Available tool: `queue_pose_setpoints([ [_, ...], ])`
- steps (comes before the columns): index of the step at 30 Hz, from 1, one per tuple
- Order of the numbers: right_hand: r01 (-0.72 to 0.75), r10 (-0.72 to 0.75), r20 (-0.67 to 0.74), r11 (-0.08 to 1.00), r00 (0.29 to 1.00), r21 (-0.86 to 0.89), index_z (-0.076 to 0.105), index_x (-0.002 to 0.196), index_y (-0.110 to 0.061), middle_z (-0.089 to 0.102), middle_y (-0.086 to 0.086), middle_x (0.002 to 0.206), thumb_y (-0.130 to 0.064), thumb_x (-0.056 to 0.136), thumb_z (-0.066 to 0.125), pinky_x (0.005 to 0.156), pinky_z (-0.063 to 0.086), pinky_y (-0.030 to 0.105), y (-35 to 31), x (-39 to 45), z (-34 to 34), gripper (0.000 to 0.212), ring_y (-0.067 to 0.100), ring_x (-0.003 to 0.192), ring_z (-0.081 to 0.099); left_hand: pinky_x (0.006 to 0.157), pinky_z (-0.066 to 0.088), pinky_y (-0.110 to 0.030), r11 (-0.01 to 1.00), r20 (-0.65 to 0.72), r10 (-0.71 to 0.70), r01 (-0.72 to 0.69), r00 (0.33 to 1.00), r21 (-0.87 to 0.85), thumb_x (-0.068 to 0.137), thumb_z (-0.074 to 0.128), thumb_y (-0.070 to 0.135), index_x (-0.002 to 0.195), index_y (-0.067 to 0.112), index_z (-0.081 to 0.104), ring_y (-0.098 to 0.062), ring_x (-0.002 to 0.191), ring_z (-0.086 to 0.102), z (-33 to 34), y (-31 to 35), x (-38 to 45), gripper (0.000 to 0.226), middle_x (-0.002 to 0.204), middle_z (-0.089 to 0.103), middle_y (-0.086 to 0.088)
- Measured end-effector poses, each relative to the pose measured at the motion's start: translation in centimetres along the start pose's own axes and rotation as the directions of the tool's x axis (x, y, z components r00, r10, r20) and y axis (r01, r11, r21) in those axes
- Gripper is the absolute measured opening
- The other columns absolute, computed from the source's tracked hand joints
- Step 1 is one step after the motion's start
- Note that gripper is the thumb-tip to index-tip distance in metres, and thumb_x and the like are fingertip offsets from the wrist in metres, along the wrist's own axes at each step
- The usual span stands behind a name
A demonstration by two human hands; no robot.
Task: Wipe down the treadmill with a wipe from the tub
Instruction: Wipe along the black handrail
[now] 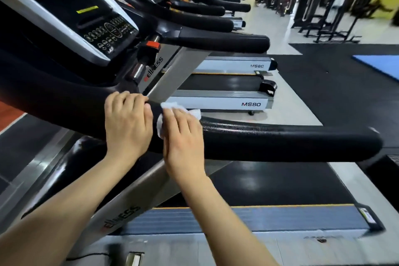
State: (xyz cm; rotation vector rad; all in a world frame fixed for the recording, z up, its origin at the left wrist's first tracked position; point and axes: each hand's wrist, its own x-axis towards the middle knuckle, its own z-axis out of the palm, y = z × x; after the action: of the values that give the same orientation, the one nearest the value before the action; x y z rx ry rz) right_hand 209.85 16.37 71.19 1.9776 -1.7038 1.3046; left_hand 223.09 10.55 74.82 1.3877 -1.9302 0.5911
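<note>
Treadmill, nearest unit of a row — black padded side handrail (280, 142), black console panel with printed white button markings (71, 8), grey-and-silver side rail of the deck (194, 218), black running belt (269, 181). Item under treatment: the handrail, which runs from the console housing at left out to its rounded free end at right.

Wipe: thin white damp-looking sheet (170, 107), draped over the top of the handrail near its root and hanging down the near face. Only its edges show around the fingers.

Right hand (183, 136): laid over the sheet, fingers fairly straight and spread wide, pressing it onto the rail; not curled into a grip as far as can be seen.

Left hand (127, 123): just beside the right, fingers curled over the top of the bare handrail, holding it; no wipe under it.

Step in hand, as judged: wiping the handrail. Handling notes — keep the palm flat so the sheet stays spread and does not bunch; wrap it round the bar to catch the underside; draw it in one long pass toward the free end; move the left hand off afterwards so the patch beneath it also gets cleaned. Console, red safety clip (153, 45) and deck rails are likely yet to do.

Containers: the tub of wipes is not in view; its contents cannot be told.

Neighbouring items: further treadmills marked MS80 (251, 104) beyond; blue floor mat (382, 65) at far right.
</note>
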Motion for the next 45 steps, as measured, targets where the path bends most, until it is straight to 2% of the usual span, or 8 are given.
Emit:
queue_pose_setpoints([
  [5,-0.002,0.003,0.014,0.995,1.0,-0.102,0.06,0.13,-0.01,0.064,0.005,0.123,-0.015,0.093,0.054,0.098,0.04,0.04,5.6,-0.7,-3.8,0.038,0.026,0.113,0.056,0.118,0.025,-0.05,0.996,0.064,0.074,-0.07,0.995,-0.057,0.104,0.033,0.024,0.113,0.011,0.065,-0.032,0.119,0.055,-0.4,0.5,0.1,0.036,0.113,0.07,-0.008],
  [9,-0.227,0.209,-0.093,0.926,0.974,-0.302,0.063,0.097,-0.009,0.061,0.01,0.087,-0.017,0.093,0.04,0.078,0.041,0.045,14.2,-2.1,-9.1,0.025,0.036,0.083,0.054,0.113,0.034,-0.049,0.927,0.114,0.347,-0.321,0.931,-0.193,0.101,0.038,0.026,0.117,0.008,0.066,-0.034,0.114,0.059,0.0,4.3,-0.6,0.038,0.115,0.069,-0.011],
  [14,-0.48,0.42,-0.232,0.788,0.877,-0.387,0.066,0.094,-0.007,0.065,0.018,0.087,-0.021,0.094,0.037,0.08,0.04,0.046,18.0,-1.9,-11.5,0.033,0.041,0.084,0.059,0.109,0.04,-0.048,0.902,0.165,0.4,-0.354,0.902,-0.249,0.1,0.041,0.025,0.124,0.003,0.064,-0.034,0.114,0.06,0.5,7.0,-1.3,0.041,0.121,0.068,-0.014],
  [23,-0.041,0.054,0.053,0.974,0.997,-0.221,0.065,0.113,-0.012,0.066,0.002,0.101,-0.018,0.094,0.048,0.083,0.04,0.039,13.0,-1.5,-8.9,0.026,0.024,0.092,0.055,0.083,0.046,-0.046,0.891,0.231,0.444,-0.4,0.866,-0.215,0.095,0.041,0.023,0.106,0.008,0.066,-0.035,0.087,0.062,1.2,12.1,0.0,0.032,0.094,0.068,-0.011],
  [32,-0.553,0.535,-0.181,0.698,0.825,-0.455,0.067,0.086,-0.007,0.067,0.019,0.086,-0.027,0.09,0.025,0.099,0.043,0.054,32.9,-2.7,-22.5,0.047,0.041,0.084,0.059,0.082,0.047,-0.045,0.87,0.366,0.492,-0.429,0.79,-0.243,0.098,0.037,0.036,0.111,0.01,0.065,-0.033,0.086,0.066,2.9,21.1,0.6,0.041,0.096,0.069,-0.008],
  [35,-0.49,0.448,-0.202,0.758,0.871,-0.431,0.064,0.08,-0.011,0.064,0.017,0.08,-0.024,0.09,0.035,0.077,0.045,0.049,30.2,-2.6,-19.5,0.033,0.039,0.078,0.057,0.079,0.05,-0.044,0.851,0.376,0.523,-0.45,0.765,-0.269,0.099,0.035,0.036,0.116,0.008,0.064,-0.034,0.086,0.067,3.6,25.0,0.6,0.044,0.099,0.069,-0.01],
  [41,-0.16,0.138,-0.097,0.947,0.986,-0.277,0.066,0.113,-0.011,0.067,0.003,0.105,-0.02,0.095,0.044,0.097,0.042,0.043,30.6,-4.7,-18.7,0.031,0.03,0.098,0.058,0.076,0.054,-0.045,0.827,0.41,0.563,-0.486,0.717,-0.285,0.1,0.029,0.037,0.115,0.008,0.063,-0.035,0.084,0.067,5.0,31.1,1.3,0.047,0.098,0.069,-0.01],
  [45,-0.54,0.465,-0.427,0.839,0.776,-0.069,0.066,0.111,-0.007,0.065,0.01,0.102,-0.022,0.099,0.036,0.091,0.044,0.046,38.0,-5.4,-22.2,0.036,0.024,0.097,0.052,0.077,0.052,-0.045,0.852,0.456,0.52,-0.472,0.722,-0.224,0.103,0.026,0.04,0.124,0.012,0.06,-0.031,0.085,0.068,5.5,32.4,1.1,0.048,0.1,0.069,-0.005],
])
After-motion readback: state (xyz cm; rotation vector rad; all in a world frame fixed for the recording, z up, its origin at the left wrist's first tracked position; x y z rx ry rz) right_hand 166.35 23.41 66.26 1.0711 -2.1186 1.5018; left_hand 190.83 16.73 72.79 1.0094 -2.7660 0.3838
